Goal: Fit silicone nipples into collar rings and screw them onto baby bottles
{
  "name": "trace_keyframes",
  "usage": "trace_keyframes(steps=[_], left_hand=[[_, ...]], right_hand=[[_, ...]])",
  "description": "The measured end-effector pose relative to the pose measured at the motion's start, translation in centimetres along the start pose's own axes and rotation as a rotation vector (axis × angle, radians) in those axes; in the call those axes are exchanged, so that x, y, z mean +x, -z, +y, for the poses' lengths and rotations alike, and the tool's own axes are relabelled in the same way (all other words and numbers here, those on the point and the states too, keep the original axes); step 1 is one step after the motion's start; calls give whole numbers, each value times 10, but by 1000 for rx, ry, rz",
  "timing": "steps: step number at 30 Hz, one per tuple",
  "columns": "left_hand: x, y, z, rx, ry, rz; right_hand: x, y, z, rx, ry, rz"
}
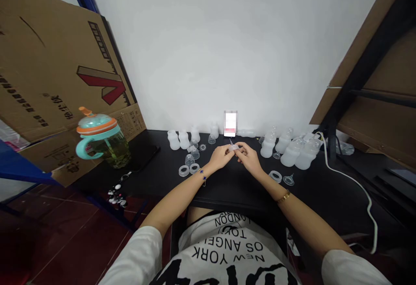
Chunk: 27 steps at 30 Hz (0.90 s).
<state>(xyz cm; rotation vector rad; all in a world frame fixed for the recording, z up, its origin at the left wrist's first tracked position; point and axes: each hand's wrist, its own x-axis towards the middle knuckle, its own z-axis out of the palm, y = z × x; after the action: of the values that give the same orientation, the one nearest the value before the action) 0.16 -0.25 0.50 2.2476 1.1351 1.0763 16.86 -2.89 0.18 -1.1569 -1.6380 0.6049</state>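
Note:
My left hand (221,157) and my right hand (248,157) meet over the black table (227,189), pinching a small translucent silicone piece (233,147) between their fingertips. It looks like a bottle teat, though the fingers partly hide it. Frosted plastic baby bottles (174,140) stand to the left of my hands, and a larger cluster (294,152) lies to the right. Near my left wrist sit clear screw collars (183,171). A similar collar (275,176) and a clear teat (288,180) lie near my right forearm.
A phone (230,124) leans against the white wall behind the bottles. A teal-and-orange sippy cup (100,139) stands at the left, before a leaning cardboard sheet (58,59). A white cable (354,181) runs down the right side past a black shelf frame (357,72).

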Motion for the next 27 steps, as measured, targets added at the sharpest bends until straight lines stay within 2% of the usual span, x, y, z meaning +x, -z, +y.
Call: trace_keyframes(steps=[6, 18, 21, 27], left_hand=[[-1, -1, 0, 39, -9, -8], [-1, 0, 1, -24, -53, 18], [-1, 1, 1, -62, -43, 18], [0, 3, 1, -98, -8, -5]], right_hand=[[2, 6, -3, -214, 99, 6], [1, 5, -5, -1, -5, -30], [2, 5, -4, 6, 23, -15], [6, 7, 1, -131, 124, -22]])
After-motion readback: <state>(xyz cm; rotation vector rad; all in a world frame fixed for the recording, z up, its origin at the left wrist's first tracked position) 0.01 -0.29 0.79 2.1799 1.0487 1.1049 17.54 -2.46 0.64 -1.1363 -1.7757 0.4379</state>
